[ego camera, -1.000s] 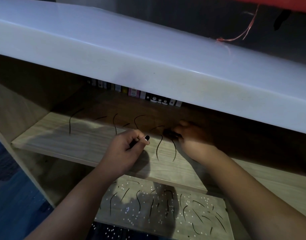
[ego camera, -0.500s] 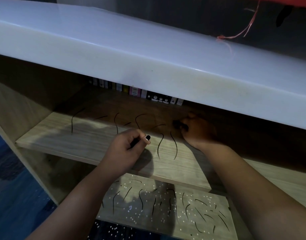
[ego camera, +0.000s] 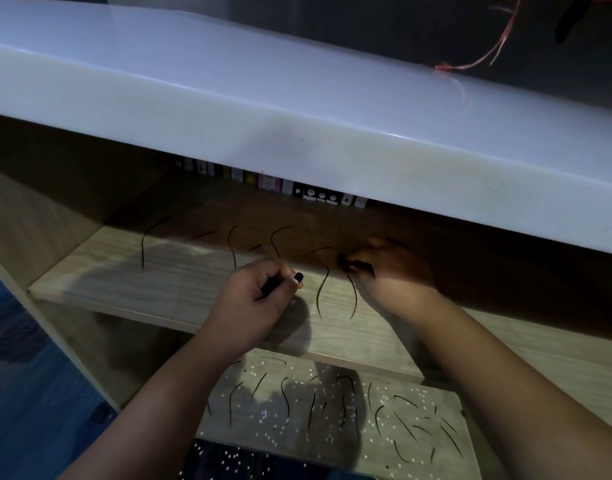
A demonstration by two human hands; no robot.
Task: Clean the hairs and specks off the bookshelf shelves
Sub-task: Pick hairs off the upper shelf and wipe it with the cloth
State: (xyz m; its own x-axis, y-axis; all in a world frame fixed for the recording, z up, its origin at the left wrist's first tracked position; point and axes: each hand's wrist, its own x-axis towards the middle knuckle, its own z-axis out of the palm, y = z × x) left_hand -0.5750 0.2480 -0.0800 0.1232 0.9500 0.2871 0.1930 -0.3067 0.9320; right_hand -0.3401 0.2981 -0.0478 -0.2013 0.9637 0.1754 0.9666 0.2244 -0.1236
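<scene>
Your left hand is clenched round a thin dark strand over the upper shelf. Your right hand pinches a dark clump in the shadow. Loose hairs lie on that shelf around your hands, with books along its back. The lower shelf holds more hairs and white specks.

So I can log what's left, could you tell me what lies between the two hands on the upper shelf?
Two dark curved hairs lie on the upper shelf between them, in the head view.
</scene>
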